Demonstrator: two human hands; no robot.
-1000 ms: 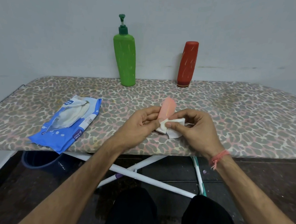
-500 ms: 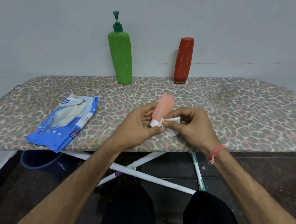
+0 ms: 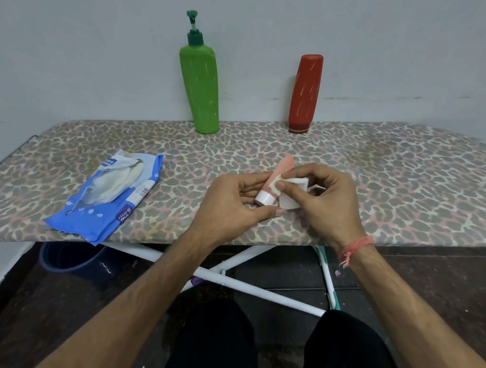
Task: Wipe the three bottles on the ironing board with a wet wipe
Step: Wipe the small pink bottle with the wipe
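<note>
**Pink tube under the wipe, mid-board**

Holding the small pink bottle [image 3: 278, 176] in the left hand [image 3: 235, 208], fingers curled behind it, thumb stretched out below its white cap, cap end pointing toward the body. Pinching the folded white wet wipe [image 3: 290, 194] in the right hand [image 3: 324, 202], thumb and forefinger pressing it against the side of the pink bottle just above the cap. All of this happening just above the near edge of the leopard-print ironing board [image 3: 405, 186]. Standing upright at the far edge, against the wall: the green pump bottle [image 3: 199, 86], and well to its right the red bottle [image 3: 305, 94], cap down. Lying flat on the left of the board, the blue wipes pack [image 3: 106, 196], flap peeled open, one corner overhanging the near edge.
</note>
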